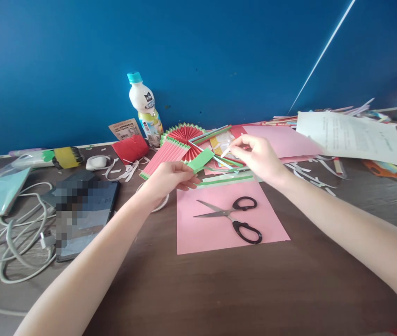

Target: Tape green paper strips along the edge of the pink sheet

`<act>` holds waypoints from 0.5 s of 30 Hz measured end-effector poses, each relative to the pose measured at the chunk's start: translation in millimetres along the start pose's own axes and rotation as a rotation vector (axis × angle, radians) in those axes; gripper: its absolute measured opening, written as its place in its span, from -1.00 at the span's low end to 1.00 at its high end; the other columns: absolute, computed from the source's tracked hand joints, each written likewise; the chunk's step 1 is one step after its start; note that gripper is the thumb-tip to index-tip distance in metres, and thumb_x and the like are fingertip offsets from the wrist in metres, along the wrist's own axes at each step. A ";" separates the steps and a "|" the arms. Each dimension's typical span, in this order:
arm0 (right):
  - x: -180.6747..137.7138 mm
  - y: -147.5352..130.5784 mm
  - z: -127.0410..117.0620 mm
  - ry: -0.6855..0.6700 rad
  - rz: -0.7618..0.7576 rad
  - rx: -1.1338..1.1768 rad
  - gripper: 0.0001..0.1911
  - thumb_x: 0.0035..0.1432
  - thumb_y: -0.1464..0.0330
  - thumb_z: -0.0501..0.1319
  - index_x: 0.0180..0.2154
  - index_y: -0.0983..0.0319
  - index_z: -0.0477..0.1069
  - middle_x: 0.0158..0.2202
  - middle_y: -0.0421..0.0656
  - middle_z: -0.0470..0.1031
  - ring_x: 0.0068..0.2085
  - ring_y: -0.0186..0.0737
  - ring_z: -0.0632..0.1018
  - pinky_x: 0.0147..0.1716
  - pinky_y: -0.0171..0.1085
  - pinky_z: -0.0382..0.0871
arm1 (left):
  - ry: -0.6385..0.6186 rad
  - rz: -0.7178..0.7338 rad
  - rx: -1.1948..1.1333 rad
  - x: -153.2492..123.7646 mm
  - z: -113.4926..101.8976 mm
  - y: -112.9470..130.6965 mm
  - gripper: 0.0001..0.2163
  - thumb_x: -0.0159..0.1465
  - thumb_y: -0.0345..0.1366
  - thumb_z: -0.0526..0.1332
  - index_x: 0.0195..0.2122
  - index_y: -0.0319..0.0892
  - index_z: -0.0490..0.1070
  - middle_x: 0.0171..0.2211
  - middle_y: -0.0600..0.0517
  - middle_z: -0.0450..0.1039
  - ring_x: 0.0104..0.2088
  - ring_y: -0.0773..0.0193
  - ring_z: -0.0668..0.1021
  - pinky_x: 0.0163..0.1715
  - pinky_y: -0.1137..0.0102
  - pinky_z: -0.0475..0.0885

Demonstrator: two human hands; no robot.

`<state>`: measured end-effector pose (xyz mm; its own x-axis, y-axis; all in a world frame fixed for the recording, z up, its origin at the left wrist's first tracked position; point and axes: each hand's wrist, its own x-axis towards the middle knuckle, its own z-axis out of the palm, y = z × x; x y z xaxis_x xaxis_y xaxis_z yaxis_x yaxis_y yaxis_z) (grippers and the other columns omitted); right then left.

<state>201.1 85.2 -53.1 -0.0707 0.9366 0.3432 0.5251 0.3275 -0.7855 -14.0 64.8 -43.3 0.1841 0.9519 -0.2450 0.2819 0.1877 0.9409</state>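
Note:
My left hand pinches a small green paper piece by its lower left end. To its right, my right hand holds a thin white paper strip between thumb and fingers, apart from the green piece. Below both hands, scissors with black handles lie with blades spread on a pink paper sheet that has a green strip along its far edge. Behind my left hand are a pleated pink paper with green edges and a red pleated paper fan.
A white bottle with a teal cap stands against the blue wall. At left lie a dark tablet and tangled white cables. White paper scraps and a printed sheet are at right.

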 end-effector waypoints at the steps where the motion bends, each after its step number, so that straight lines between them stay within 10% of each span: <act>1: 4.2 0.3 -7.5 -0.030 0.008 -0.062 -0.86 0.03 0.36 0.12 -0.48 0.27 0.40 -0.41 -0.17 0.47 -0.39 -0.30 0.43 -0.36 -0.29 0.25 | 0.009 0.001 -0.004 0.2 -2.4 1.3 -0.94 0.07 -0.37 0.23 -0.49 -0.25 0.39 -0.49 0.00 0.55 -0.49 0.34 0.56 -0.44 0.47 0.42; 5: 14.0 7.1 -30.0 -0.361 0.097 -0.421 -0.87 0.01 0.38 0.14 -0.46 0.24 0.44 -0.45 -0.18 0.49 -0.45 -0.28 0.44 -0.43 -0.30 0.24 | 0.065 0.046 -0.053 1.8 -11.6 3.6 -0.93 0.05 -0.36 0.23 -0.48 -0.24 0.38 -0.49 0.03 0.54 -0.49 0.32 0.57 -0.43 0.46 0.44; 15: 5.9 -1.8 -30.7 -0.471 0.049 -0.753 -0.68 -0.02 0.52 0.01 -0.26 0.19 0.45 -0.21 -0.15 0.51 -0.24 -0.17 0.49 -0.34 -0.29 0.28 | 0.152 0.133 -0.090 1.8 -23.3 9.2 -0.91 0.01 -0.35 0.24 -0.48 -0.24 0.37 -0.46 0.01 0.53 -0.51 0.33 0.56 -0.50 0.49 0.41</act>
<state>225.8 86.3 -33.8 -0.2878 0.9558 -0.0601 0.9434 0.2721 -0.1898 -33.0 73.9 -29.6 0.0676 0.9940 -0.0860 0.1782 0.0728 0.9813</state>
